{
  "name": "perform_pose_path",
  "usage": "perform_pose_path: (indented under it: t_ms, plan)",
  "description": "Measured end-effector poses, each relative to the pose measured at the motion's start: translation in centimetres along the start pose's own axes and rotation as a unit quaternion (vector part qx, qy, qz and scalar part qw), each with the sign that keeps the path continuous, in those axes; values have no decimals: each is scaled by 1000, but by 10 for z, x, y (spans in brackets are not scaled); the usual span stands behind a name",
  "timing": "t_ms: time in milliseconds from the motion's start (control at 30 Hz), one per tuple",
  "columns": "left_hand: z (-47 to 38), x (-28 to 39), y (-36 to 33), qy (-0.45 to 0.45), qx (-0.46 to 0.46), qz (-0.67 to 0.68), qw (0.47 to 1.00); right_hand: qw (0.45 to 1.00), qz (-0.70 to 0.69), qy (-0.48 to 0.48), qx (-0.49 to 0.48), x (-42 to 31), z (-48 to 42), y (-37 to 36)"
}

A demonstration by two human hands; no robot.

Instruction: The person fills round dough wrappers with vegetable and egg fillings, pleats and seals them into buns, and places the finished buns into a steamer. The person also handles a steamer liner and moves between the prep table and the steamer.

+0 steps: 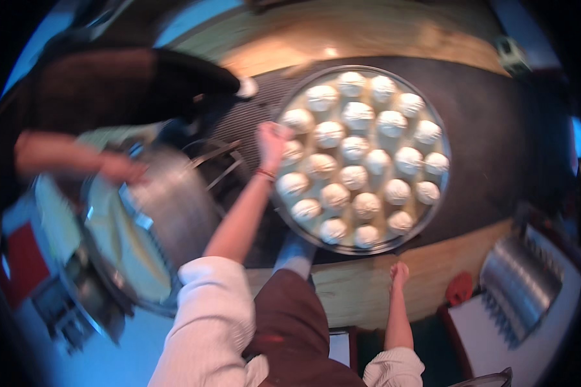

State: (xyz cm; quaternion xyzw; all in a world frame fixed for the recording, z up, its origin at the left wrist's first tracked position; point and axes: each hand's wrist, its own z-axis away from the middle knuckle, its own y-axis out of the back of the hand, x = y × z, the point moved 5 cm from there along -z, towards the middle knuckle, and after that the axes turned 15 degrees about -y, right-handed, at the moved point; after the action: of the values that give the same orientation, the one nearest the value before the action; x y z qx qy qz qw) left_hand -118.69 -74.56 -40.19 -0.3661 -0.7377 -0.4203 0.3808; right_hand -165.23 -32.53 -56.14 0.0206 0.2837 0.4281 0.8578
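Observation:
A large round metal tray (363,249) rests on a dark ribbed mat, holding many round white dough buns (359,115) set apart in rough rings. My left hand (273,137), with a reddish band on its wrist, is at the tray's left rim, beside a bun; its fingers look curled, but blur hides whether they grip the rim. Near the tray's lower edge is my right hand (400,274), with fingers closed and nothing visible in it, over the pale wooden floor or board.
At left, another person's blurred hand (123,168) is by a large metal drum-like vessel (174,188). A round vessel with pale cloth or dough (126,242) lies below it. A ridged metal cylinder (522,285) sits at lower right, near a red object (459,288).

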Motion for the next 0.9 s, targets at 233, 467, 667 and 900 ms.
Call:
perform_pose_path:
  t_ms: [233, 467, 667, 900]
  plan:
    - [229, 86, 134, 168, -157, 136, 964, 980, 82, -17, -178, 75, 129, -29]
    - [440, 172, 366, 278, -126, 33, 952, 954, 153, -22, -256, 177, 276, 41]
    - [458, 181, 464, 318, 22, -16, 948, 928, 246, -24, -278, 148, 306, 27]
    - [465, 160, 490, 308, 253, 73, 914, 905, 266, 87, -320, 70, 348, -55]
